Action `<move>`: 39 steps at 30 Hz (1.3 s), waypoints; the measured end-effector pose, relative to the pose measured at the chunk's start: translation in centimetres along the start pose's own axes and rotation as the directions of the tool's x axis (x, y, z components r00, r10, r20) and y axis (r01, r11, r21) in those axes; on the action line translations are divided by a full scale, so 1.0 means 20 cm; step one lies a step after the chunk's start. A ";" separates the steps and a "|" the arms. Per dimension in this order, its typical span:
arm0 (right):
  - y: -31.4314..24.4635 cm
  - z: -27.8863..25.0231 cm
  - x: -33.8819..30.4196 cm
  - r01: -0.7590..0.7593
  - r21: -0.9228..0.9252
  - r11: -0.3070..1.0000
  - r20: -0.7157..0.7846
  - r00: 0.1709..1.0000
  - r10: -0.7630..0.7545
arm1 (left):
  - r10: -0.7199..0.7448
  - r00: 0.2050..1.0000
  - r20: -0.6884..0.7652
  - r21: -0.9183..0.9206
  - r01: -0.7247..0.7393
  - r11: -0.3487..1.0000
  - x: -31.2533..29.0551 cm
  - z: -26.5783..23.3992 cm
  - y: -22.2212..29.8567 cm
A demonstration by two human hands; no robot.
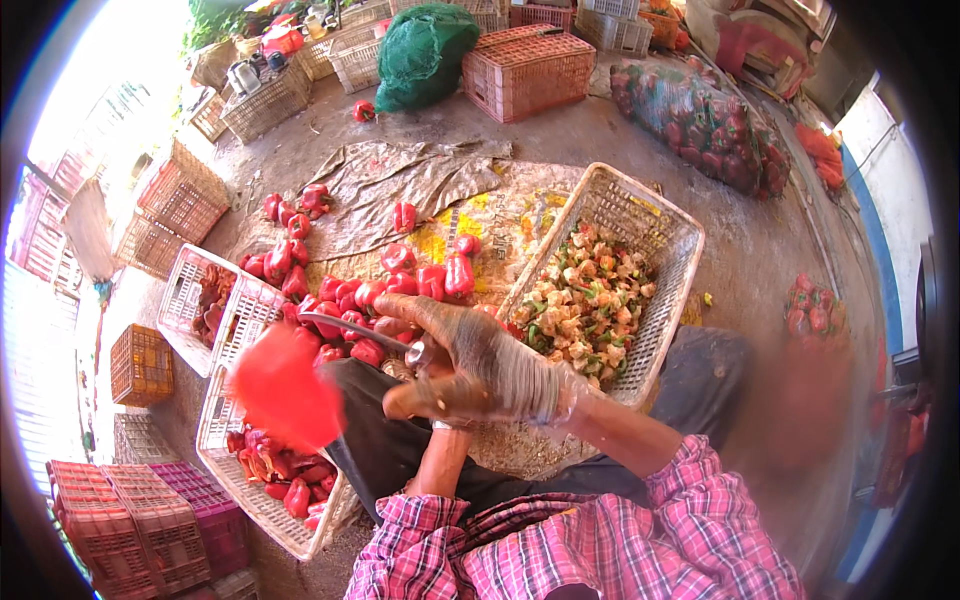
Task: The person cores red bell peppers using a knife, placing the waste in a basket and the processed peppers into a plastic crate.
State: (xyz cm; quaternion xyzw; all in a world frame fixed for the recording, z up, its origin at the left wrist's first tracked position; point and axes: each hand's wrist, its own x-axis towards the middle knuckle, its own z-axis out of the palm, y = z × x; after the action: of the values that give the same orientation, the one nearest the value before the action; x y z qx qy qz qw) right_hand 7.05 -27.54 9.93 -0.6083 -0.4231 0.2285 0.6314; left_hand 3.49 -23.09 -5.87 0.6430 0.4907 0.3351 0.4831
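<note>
A stained, whitish-gloved hand, my right hand (pixel 475 355), is over my lap with thumb and forefinger stretched to the left. It grips a small knife (pixel 345 326) by its handle, the curved blade pointing left. My left hand is hidden behind the right; only its wrist and forearm (pixel 440 465) show. A blurred red pepper (pixel 287 390) is in mid-air left of my hands, apart from both. Below it, a white crate (pixel 325 535) holds red peppers (pixel 297 497). Several whole red peppers (pixel 430 281) lie on the ground sheet ahead of the knife.
Against my right knee, a white crate (pixel 685 240) holds pale cores with green stems (pixel 590 290). A smaller crate (pixel 180 300) of dark red pieces is at left. Farther off are a green net sack (pixel 425 55), a pepper-filled net bag (pixel 700 125) and a pink crate (pixel 528 75).
</note>
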 end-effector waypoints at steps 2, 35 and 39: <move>0.12 -0.05 0.04 0.124 -0.294 0.948 -0.038 0.989 -0.141 | 0.083 0.709 0.701 -0.632 0.563 0.533 0.11 -0.17 -0.07; 0.96 -0.38 -0.45 -0.021 0.922 0.388 -0.348 0.399 0.848 | -0.024 0.641 0.767 -0.564 0.692 0.451 0.07 -0.12 -0.14; 0.45 -0.27 -0.24 -0.279 0.687 0.671 -0.179 0.830 0.529 | -0.017 0.651 0.759 -0.584 0.692 0.425 0.10 -0.13 -0.21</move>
State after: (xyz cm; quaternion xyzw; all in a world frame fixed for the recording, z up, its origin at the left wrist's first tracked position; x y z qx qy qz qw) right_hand 10.80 -33.16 0.64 -0.4693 -0.0475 0.3770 0.7971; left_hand 0.54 -20.21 -9.08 0.2640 0.1947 0.1601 0.9310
